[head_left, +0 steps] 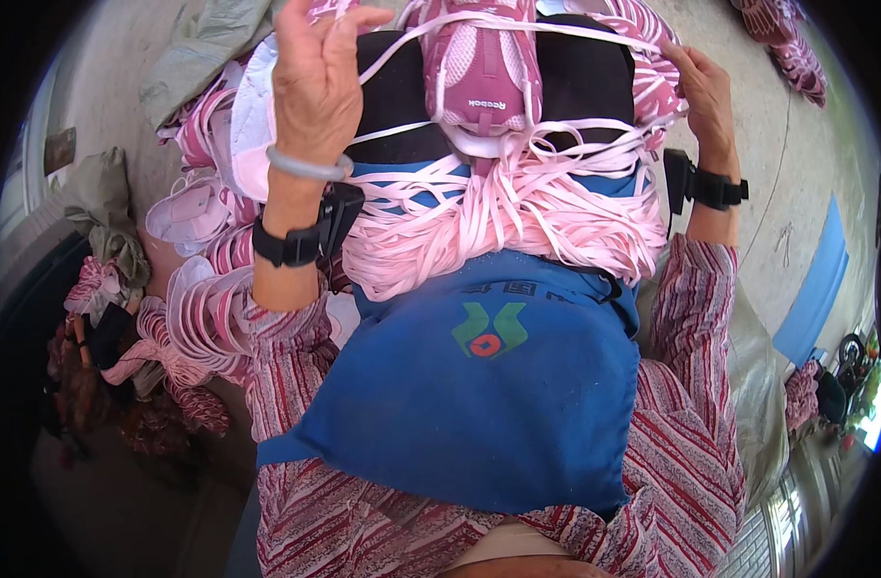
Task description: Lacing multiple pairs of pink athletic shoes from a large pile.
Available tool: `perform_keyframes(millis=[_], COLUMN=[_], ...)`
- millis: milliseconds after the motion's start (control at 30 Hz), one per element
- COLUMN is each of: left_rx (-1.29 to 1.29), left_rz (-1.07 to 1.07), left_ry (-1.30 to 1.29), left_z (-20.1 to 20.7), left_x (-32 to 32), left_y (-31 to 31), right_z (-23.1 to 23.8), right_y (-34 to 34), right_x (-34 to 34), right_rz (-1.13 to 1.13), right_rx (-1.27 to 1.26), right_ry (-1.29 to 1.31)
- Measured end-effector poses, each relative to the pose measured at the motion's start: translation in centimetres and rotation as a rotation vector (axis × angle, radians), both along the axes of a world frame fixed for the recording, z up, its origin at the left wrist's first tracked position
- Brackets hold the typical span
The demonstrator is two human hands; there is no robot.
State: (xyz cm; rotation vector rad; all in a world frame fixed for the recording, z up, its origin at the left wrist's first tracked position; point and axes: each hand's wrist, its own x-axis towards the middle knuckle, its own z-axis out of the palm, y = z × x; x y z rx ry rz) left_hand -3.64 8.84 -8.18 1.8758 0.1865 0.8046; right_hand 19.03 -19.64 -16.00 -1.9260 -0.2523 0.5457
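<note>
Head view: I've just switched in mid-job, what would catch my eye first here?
A thick tangle of pale pink laces lies heaped on the lap, above a blue apron. Just beyond it sits a pink shoe upper, with a lace stretched across it between the raised left hand and the right hand. More pink uppers are piled at the person's left.
</note>
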Motion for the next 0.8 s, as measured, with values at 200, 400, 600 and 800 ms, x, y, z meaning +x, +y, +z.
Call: perform_keyframes(millis=[200, 400, 600, 800], left_rx=[0.039, 0.255, 0.352, 0.196], left_rz=[-0.021, 0.044, 0.034, 0.002], left_ry=[0.389, 0.552, 0.591, 0.651], left_z=[-2.6, -3.2, -2.9, -0.8], left_x=[-1.6, -1.7, -1.1, 0.4], left_y=[-0.4, 0.4, 1.3, 0.6], right_z=[-0.4, 6.6, 6.6, 6.7], right_y=[-0.6, 3.5, 3.7, 4.6], right_x=[1.3, -8.3, -12.0, -10.7], right_rz=[0.110, 0.604, 0.859, 0.521], right_rx=[-0.505, 0.045, -0.253, -0.004], right_ry=[-1.115, -0.638, -0.674, -0.410])
